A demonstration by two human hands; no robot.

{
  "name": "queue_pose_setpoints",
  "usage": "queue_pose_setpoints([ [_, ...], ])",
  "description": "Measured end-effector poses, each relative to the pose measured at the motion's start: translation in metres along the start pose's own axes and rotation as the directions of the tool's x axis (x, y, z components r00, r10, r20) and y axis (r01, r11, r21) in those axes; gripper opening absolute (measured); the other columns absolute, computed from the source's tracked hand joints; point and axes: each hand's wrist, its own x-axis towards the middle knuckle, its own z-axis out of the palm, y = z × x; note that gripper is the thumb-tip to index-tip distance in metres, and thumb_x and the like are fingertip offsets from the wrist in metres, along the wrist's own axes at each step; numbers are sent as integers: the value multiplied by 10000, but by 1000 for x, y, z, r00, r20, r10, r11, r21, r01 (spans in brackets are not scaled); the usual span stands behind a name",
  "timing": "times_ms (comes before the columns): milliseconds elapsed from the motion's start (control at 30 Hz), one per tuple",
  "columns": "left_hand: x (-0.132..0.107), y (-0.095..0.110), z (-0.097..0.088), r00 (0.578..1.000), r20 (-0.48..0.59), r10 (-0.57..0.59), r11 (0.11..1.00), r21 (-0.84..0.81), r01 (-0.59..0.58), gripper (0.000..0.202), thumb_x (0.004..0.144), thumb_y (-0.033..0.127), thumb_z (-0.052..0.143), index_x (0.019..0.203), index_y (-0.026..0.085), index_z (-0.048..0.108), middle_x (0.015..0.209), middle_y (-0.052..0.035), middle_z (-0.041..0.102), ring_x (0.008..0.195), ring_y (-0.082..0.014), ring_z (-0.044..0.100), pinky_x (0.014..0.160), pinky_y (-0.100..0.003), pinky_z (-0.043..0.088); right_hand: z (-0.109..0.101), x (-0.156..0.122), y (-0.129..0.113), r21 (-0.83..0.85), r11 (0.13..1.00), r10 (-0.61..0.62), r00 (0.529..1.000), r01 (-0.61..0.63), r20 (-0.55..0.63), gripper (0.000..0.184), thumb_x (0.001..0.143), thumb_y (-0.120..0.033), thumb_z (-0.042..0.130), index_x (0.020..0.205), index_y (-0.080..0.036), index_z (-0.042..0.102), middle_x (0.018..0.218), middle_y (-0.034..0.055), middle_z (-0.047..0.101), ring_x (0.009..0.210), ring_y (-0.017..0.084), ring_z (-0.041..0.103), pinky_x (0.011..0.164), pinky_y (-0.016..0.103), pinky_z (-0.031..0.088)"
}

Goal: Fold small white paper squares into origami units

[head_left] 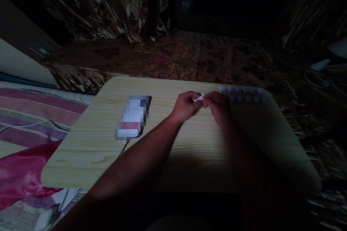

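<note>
Above the far middle of the wooden table point(151, 166), a small white folded paper star point(199, 98) is pinched between my two hands. My left hand point(185, 106) holds it from the left with thumb and fingers closed. From the other side, the fingertips of my right hand point(218, 104) press on it. Most of the star is covered by my fingers. Just right of my right hand, several similar pale paper stars point(245, 94) lie in two rows near the table's far right corner.
A phone point(131, 117), its screen blurred out, lies on the table's left with a cable point(124, 148) attached. Left of the table are a striped bedspread point(40, 108) and a pink bag-like item point(29, 169). Dark patterned cloth point(173, 54) is behind. The room is dim.
</note>
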Motion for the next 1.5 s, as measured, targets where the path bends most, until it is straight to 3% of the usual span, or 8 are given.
queue_pose_setpoints([
  [500, -2, 1, 1, 1000, 13, -13, 1000, 13, 12, 190, 656, 286, 759, 700, 147, 638, 669, -6, 645, 586, -95, 520, 556, -223, 402, 0, 2, 8, 1, 999, -43, 998, 43, 49, 128, 758, -334, 635, 781, -209, 641, 635, -16, 672, 603, 160, 635, 596, 276, 485],
  [967, -1, 0, -1, 1000, 5, -12, 997, 81, 11, 173, 653, 277, 748, 691, 149, 639, 650, 2, 617, 576, -93, 490, 542, -221, 383, -1, 0, 2, -49, 998, -33, 999, 35, 28, 128, 753, -326, 631, 773, -200, 644, 621, -19, 664, 606, 155, 628, 599, 271, 473],
  [1500, -2, 2, -1, 1000, 22, -20, 997, 73, 19, 182, 643, 274, 750, 666, 158, 612, 599, 21, 568, 541, -83, 447, 524, -218, 358, 1, 3, 13, -84, 993, -82, 996, 84, 28, 149, 763, -344, 623, 788, -201, 653, 644, -12, 665, 625, 165, 636, 592, 276, 466],
])
